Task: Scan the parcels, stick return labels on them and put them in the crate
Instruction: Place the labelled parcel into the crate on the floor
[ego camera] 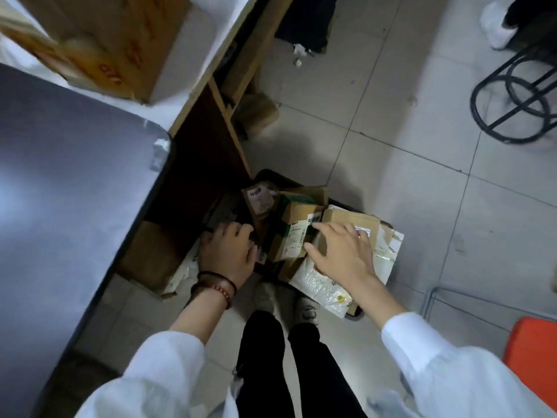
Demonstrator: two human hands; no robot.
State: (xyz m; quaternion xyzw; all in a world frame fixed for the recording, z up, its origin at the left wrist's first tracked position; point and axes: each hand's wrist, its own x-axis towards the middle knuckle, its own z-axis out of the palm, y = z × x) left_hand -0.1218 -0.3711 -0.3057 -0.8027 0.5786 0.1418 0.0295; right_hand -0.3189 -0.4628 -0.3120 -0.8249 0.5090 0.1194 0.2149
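Note:
A dark crate (265,176) stands on the floor beside the table, heaped with several parcels. A small brown box (294,233) with white labels lies in the middle. A flat brown carton (349,220) and a white plastic mailer (319,282) lie on the right. Another labelled brown parcel (259,199) sits at the back. My right hand (340,251) rests with spread fingers on the flat carton, its fingertips near the small box's label. My left hand (227,250) reaches down into the crate's left side with its fingers curled; what they hold is hidden.
The grey tabletop (69,188) fills the left. A large cardboard box (105,40) sits on a white surface behind it. Small boxes (256,111) lie under a wooden bench. A black stool base (518,104) is far right, an orange seat (533,357) near right.

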